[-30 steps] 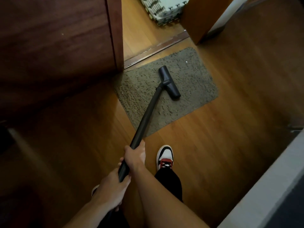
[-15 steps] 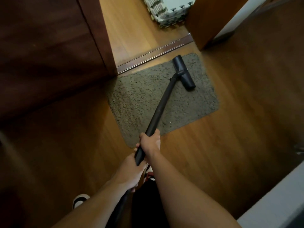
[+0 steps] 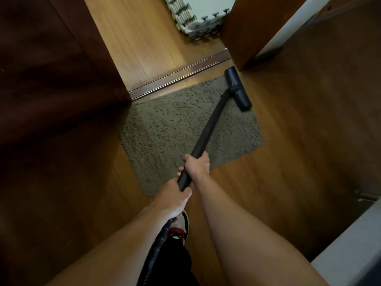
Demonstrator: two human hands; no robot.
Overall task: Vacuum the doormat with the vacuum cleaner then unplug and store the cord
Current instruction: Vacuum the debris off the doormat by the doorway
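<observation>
We are holding the black pipe (image 3: pixel 210 129) tight with our right hand (image 3: pixel 196 168), and our left hand (image 3: pixel 174 200) is gripping it just behind. The pipe is reaching over the doormat (image 3: pixel 175 124). Its brush head (image 3: pixel 238 88) is sitting on the doormat's far right corner, partly over the wood floor (image 3: pixel 288 162).

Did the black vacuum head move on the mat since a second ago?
Yes. The vacuum head slid from the middle of the doormat to its far right corner, closer to the door threshold.

Hands (image 3: pixel 196 168) gripping wand (image 3: pixel 212 124), nozzle (image 3: pixel 238 88) seemingly on doormat (image 3: pixel 175 129)
</observation>
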